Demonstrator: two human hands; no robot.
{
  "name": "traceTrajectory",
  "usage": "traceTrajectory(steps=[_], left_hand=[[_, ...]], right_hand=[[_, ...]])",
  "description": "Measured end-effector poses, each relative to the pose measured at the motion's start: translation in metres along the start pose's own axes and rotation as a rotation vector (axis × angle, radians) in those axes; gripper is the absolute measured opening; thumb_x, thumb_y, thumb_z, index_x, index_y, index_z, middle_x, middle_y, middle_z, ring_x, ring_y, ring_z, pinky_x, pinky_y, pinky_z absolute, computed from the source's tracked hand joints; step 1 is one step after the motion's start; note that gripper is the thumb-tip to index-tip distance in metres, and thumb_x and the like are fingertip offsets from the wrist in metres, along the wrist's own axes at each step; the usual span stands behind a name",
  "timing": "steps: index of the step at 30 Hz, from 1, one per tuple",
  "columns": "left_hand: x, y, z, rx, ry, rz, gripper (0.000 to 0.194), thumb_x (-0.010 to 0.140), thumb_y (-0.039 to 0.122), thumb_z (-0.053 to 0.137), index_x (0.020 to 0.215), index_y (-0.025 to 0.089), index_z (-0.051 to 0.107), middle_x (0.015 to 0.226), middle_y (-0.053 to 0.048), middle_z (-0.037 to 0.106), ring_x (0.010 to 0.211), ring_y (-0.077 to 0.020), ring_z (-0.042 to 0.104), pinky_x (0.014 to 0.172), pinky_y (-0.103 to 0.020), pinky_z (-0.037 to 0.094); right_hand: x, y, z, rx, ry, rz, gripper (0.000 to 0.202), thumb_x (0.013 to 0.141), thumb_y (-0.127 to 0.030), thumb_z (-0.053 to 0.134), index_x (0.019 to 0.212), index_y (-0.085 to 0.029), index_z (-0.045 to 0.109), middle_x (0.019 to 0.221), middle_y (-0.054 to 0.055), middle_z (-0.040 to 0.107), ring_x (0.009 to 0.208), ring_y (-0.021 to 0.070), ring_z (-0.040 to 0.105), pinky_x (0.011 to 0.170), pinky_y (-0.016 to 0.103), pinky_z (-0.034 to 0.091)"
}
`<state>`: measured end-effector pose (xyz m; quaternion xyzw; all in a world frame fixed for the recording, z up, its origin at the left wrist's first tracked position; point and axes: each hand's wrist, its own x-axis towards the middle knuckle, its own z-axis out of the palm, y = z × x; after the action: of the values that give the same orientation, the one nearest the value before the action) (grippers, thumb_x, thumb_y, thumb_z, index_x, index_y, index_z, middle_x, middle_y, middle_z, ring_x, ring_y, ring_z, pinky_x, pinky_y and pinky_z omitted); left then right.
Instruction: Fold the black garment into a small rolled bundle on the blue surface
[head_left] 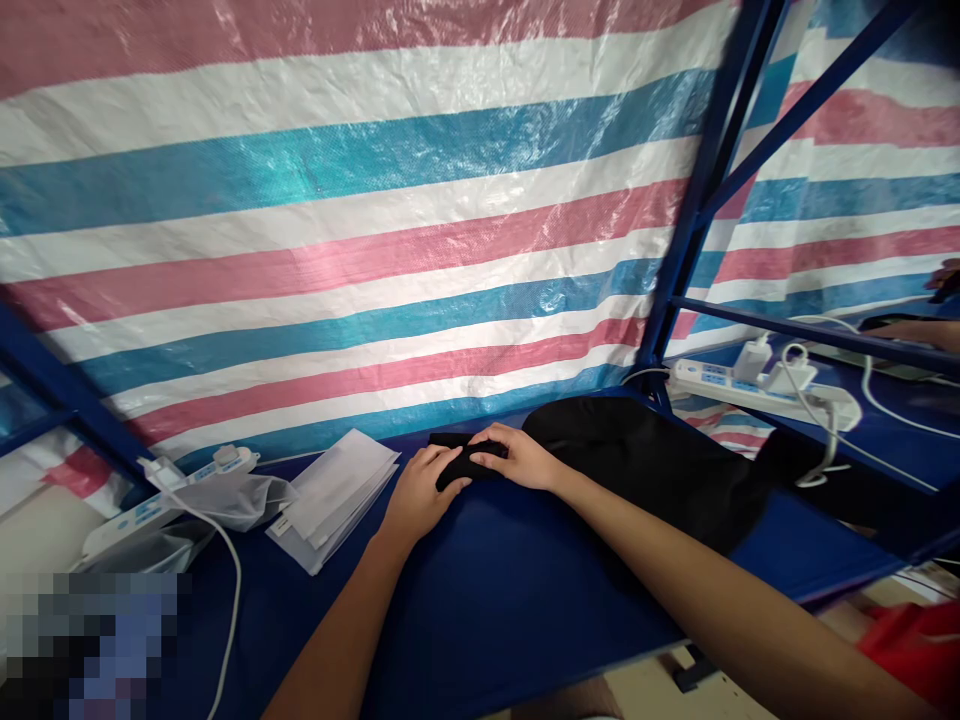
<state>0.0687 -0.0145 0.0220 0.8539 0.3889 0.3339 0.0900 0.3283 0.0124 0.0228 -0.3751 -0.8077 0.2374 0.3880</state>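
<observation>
Both hands meet at a small folded black cloth [474, 465] near the back edge of the blue table [495, 600]. My left hand [427, 490] grips its left side, fingers curved over the top and thumb at the front. From the right, my right hand [517, 458] closes on the same bundle with thumb and fingers. A larger black cloth [645, 460] lies spread just right of my right hand. Left of my left hand rests a stack of white translucent bags [337, 500].
Striped plastic sheeting [375, 250] hangs behind the table between blue metal posts [694, 210]. A power strip [772, 390] with white cables sits at the right, another [165, 505] at the left beside clear plastic. Another person's hand [946, 275] shows at the far right.
</observation>
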Motion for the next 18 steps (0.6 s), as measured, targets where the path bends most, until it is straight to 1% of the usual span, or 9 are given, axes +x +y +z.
traceTrajectory(steps=[10, 18], left_hand=[[-0.0002, 0.0012, 0.0008, -0.01, -0.008, -0.024, 0.045, 0.103, 0.038, 0.072, 0.147, 0.03, 0.064, 0.131, -0.006, 0.07, 0.121, -0.0291, 0.064, 0.105, -0.047, 0.055], [-0.0007, 0.0018, -0.0004, 0.02, -0.013, -0.003, 0.043, 0.105, 0.041, 0.067, 0.147, 0.031, 0.064, 0.131, -0.006, 0.07, 0.118, -0.029, 0.065, 0.103, -0.047, 0.057]], right_hand=[[-0.0008, 0.0001, -0.0004, -0.011, -0.017, -0.003, 0.031, 0.103, -0.049, 0.071, 0.127, -0.031, 0.076, 0.12, 0.007, 0.075, 0.108, 0.0261, 0.073, 0.102, 0.044, 0.057], [-0.0015, -0.0029, -0.0004, -0.035, -0.027, 0.0, 0.033, 0.103, -0.05, 0.069, 0.13, -0.031, 0.074, 0.123, 0.007, 0.074, 0.111, 0.0266, 0.073, 0.104, 0.045, 0.057]])
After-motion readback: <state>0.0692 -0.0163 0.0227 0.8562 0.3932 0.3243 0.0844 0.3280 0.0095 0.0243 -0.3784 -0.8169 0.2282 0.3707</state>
